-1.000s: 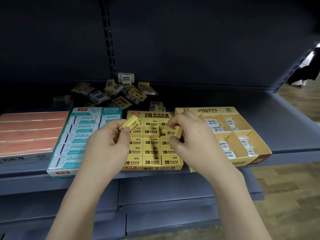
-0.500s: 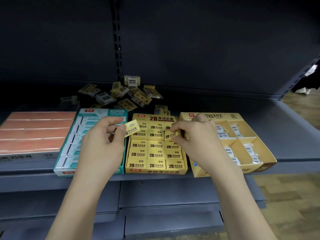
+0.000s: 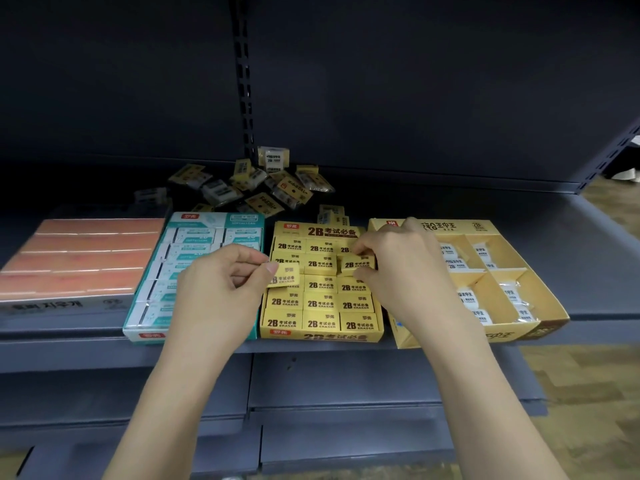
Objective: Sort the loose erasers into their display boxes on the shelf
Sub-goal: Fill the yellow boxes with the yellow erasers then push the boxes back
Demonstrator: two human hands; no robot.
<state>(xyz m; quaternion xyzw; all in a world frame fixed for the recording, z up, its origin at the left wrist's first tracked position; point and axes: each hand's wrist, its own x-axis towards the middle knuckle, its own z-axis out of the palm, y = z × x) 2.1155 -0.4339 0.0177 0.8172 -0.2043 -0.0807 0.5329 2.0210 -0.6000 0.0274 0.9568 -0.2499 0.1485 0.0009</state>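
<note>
Yellow cardboard is showing across the middle box (image 3: pixel 320 336), sitting at the shelf's (image 3: pixel 588 271) front edge, packed full of erasers. The left hand (image 3: pixel 221 292) is pinching one yellow eraser (image 3: pixel 284 276) over the box's left edge. The right hand (image 3: pixel 403 271) is pinching a second eraser (image 3: pixel 358 265), tilted, over the right column. Loose erasers (image 3: pixel 256 188) are lying heaped behind, with bare shelf lying to the right.

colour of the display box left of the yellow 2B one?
Teal and white display box, head view.
</note>
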